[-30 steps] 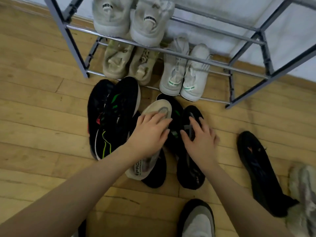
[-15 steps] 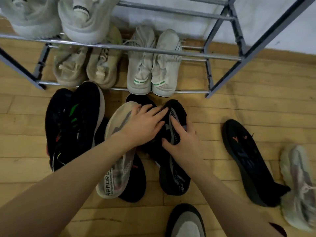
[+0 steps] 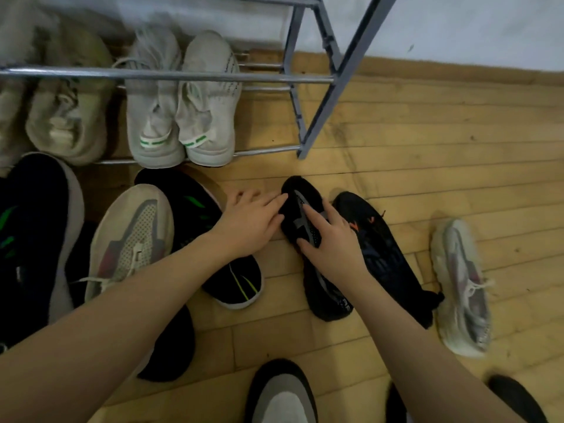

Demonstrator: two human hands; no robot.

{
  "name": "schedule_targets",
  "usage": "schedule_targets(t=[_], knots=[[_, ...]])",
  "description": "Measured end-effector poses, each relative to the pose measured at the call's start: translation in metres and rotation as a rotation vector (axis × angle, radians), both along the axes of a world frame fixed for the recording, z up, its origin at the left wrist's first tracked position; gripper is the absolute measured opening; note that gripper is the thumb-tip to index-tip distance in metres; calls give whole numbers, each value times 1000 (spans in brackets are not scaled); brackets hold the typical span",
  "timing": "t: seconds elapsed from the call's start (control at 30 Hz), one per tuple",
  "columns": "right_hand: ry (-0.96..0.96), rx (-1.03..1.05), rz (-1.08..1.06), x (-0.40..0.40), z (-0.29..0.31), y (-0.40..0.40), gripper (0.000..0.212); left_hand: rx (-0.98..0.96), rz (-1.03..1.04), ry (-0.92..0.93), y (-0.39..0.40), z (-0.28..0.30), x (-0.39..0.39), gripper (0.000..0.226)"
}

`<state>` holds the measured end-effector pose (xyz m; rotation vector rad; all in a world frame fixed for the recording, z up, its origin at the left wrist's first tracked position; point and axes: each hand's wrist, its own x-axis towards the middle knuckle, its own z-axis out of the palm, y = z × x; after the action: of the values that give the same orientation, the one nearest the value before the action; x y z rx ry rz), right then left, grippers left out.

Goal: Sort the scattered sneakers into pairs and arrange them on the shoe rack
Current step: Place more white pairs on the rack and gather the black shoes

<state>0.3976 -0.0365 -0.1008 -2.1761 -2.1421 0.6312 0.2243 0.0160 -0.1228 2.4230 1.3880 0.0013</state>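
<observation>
Black knit sneaker [image 3: 305, 215]: on floor [image 3: 427, 166], in front of rack's rt end.
R hand [image 3: 331, 242]: fingers curled over it – gripping.
L hand [image 3: 251, 221]: fingers straight, tips touching its toe.
Crowding: black/orange sneaker [image 3: 387, 254] just beside on rt; black/green sneaker [image 3: 198, 209] under L wrist.
Shoe rack [image 3: 317, 77]: white pair w/ green stripes [image 3: 183, 117] on bottom rails.
</observation>
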Motion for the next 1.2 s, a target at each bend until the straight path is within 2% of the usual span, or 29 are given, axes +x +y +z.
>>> schedule_targets(t=[0.13, 0.23, 0.33, 0.4, 0.47, 0.63, 0.77, 0.97, 1.2], knots=[[46, 91, 36, -15, 0, -5, 56, 58, 65, -110, -12, 9, -12, 47], [111, 86, 91, -35, 0, -12, 56, 168, 92, -62, -24, 15, -39, 47], [147, 20, 175, -57, -1, -22, 66, 214, 98, 104, -35, 16, -74, 39], [135, -18, 228, -73, -2, -28, 77, 200, 151, 118, -43, 15, -95, 35], [113, -56, 263, -90, -5, -33, 86, 169, 183, 126, -51, 15, -110, 42], [96, -84, 229, -123, -19, -37, 94, 167, 214, 199, -65, 16, -132, 45], [59, 21, 225, -128, -25, -38, 80, 199, 280, 217, -68, 17, -149, 48], [206, 143, 171, -123, -18, -45, 58, 201, 333, 171, -72, 15, -142, 55], [293, 238, 65, -90, 5, -62, 50, 161, 340, 63, -89, 23, -101, 54]])
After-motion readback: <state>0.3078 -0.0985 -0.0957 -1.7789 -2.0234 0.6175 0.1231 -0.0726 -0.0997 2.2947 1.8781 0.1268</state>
